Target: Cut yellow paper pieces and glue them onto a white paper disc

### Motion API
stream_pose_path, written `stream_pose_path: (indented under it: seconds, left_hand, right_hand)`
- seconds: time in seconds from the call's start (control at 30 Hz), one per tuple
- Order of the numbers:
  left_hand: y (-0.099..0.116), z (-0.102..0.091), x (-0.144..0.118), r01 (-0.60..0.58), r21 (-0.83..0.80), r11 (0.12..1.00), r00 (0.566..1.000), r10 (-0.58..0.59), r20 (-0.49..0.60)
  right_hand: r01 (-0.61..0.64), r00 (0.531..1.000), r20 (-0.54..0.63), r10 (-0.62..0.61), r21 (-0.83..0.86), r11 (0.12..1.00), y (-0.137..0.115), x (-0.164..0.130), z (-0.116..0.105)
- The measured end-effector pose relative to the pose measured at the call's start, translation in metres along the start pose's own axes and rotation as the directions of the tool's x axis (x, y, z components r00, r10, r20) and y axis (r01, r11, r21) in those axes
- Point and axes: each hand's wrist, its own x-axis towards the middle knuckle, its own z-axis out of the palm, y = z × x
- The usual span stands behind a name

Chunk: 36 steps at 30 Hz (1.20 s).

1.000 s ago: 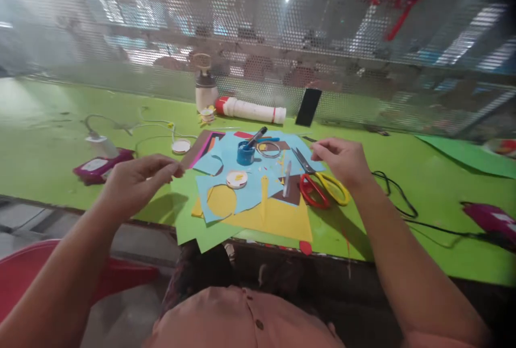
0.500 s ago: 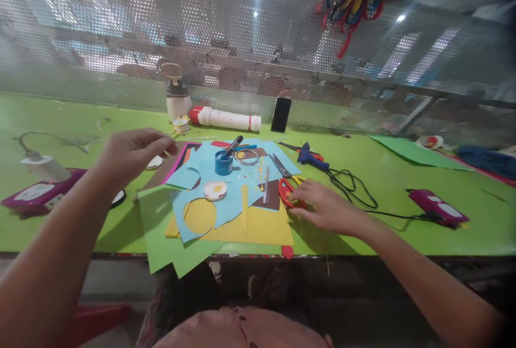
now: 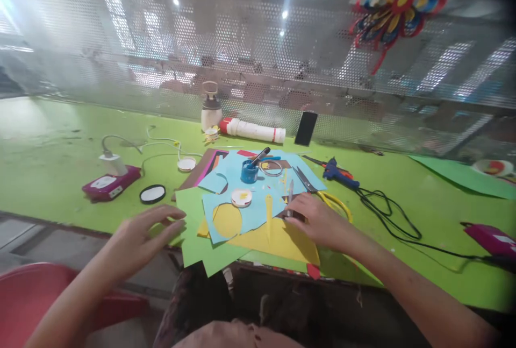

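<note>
My left hand (image 3: 139, 238) hovers low over the near table edge, fingers spread, its tips at the corner of a green paper sheet (image 3: 193, 229). My right hand (image 3: 318, 221) rests palm down on the pile of coloured paper, covering the red handle of the scissors (image 3: 322, 194); whether it grips them I cannot tell. Its fingertips lie close to a grey pen (image 3: 289, 192). The pile holds a light blue sheet with a round hole (image 3: 226, 219) over yellow paper (image 3: 282, 240). A small white lid (image 3: 241, 197) and a blue pot with a marker (image 3: 250, 170) sit on the blue paper.
On the green table (image 3: 48, 170): a magenta box with a white charger (image 3: 110, 184), a black-rimmed disc (image 3: 152, 193), a blue glue gun (image 3: 338, 171) with black cable, a white tube (image 3: 253, 131), a dark phone (image 3: 305, 128). A perforated metal screen stands behind. A red chair (image 3: 24, 294) is at left.
My left hand dropped from mid-air to the near table edge and opened. My right hand slid left along the scissors onto the paper pile. The view shifted.
</note>
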Motion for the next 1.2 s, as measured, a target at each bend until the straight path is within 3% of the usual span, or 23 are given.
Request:
stream_pose_path:
  seconds: [0.1, 0.2, 0.4, 0.53, 0.7, 0.83, 1.0, 1.2]
  left_hand:
    - [-0.002, -0.003, -0.004, 0.025, 0.0, 1.0, 0.999, -0.025, -0.035]
    - [0.005, -0.001, 0.005, -0.037, 0.002, 0.999, 0.998, 0.037, -0.045]
    - [0.028, 0.02, 0.026, -0.232, -0.002, 0.973, 0.971, 0.232, 0.059]
    - [0.032, 0.027, 0.041, -0.241, 0.053, 0.969, 0.959, 0.229, 0.164]
    - [0.038, 0.031, 0.078, -0.22, 0.172, 0.96, 0.965, 0.189, 0.183]
    - [0.052, 0.045, 0.1, -0.322, 0.261, 0.91, 0.921, 0.237, 0.31]
    - [0.066, 0.061, 0.104, -0.389, 0.276, 0.879, 0.886, 0.274, 0.374]
    - [0.063, 0.067, 0.104, -0.414, 0.272, 0.869, 0.875, 0.297, 0.382]
  right_hand:
    - [-0.034, 0.999, 0.017, 0.035, -0.052, 0.998, -0.002, 0.01, 0.003]
    - [-0.092, 0.995, 0.034, 0.097, -0.117, 0.989, -0.013, 0.018, 0.0]
    - [-0.201, 0.972, 0.067, 0.226, -0.265, 0.943, -0.055, 0.026, 0.004]
    - [-0.272, 0.943, 0.095, 0.32, -0.339, 0.901, -0.071, 0.033, 0.013]
    - [-0.294, 0.92, 0.143, 0.365, -0.362, 0.884, -0.075, 0.039, 0.017]
    - [-0.311, 0.909, 0.152, 0.388, -0.374, 0.874, -0.076, 0.039, 0.016]
    - [-0.31, 0.907, 0.159, 0.389, -0.371, 0.875, -0.075, 0.037, 0.016]
    - [-0.305, 0.906, 0.173, 0.387, -0.368, 0.878, -0.069, 0.037, 0.017]
